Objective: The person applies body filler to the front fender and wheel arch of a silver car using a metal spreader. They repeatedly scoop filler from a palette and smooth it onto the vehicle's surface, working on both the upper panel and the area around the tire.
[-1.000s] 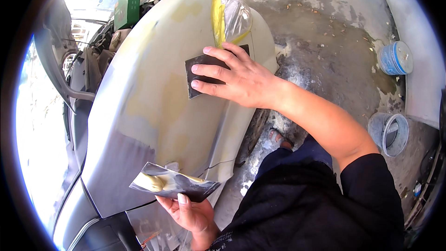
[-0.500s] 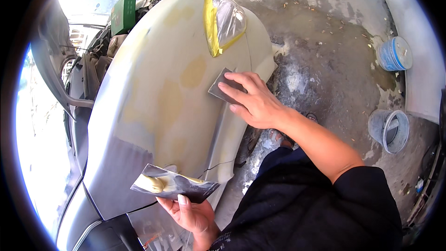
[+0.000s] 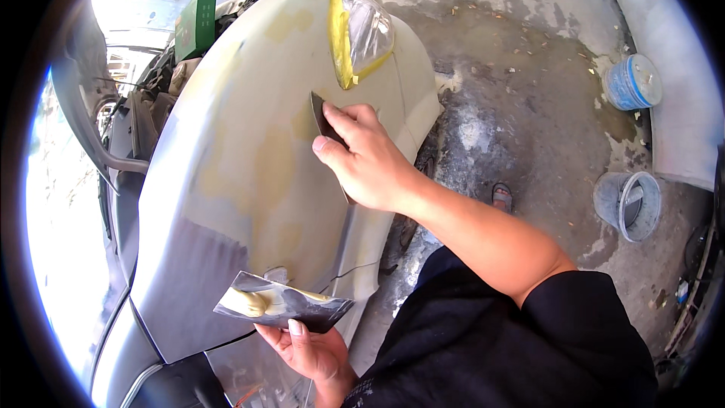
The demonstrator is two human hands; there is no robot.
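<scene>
A pale car fender (image 3: pixel 249 98) with yellowish filler patches curves away in front of me. My right hand (image 3: pixel 366 155) grips a dark, flat filler spreader (image 3: pixel 320 115), tilted so it shows as a narrow strip over the fender below the headlight. Whether its edge touches the surface, I cannot tell. Low in the view, my left hand (image 3: pixel 308 351) pinches a flat mixing board (image 3: pixel 321 311) by its near edge, thumb on top. Cream-yellow filler paste (image 3: pixel 253 302) lies in a lump on the board's left part, with smears farther right.
Plastic film covers the headlight (image 3: pixel 368 30), edged with yellow masking tape (image 3: pixel 338 26). Beside the engine bay stands a green box (image 3: pixel 196 26). Over on the right, a lidded blue-and-white bucket (image 3: pixel 633 83) and a grey bucket (image 3: pixel 630 208) rest on the stained concrete floor (image 3: pixel 544 128).
My right hand has shifted left across the fender, and the spreader has turned from showing its flat face to nearly edge-on. My left hand and the board stay almost where they were.
</scene>
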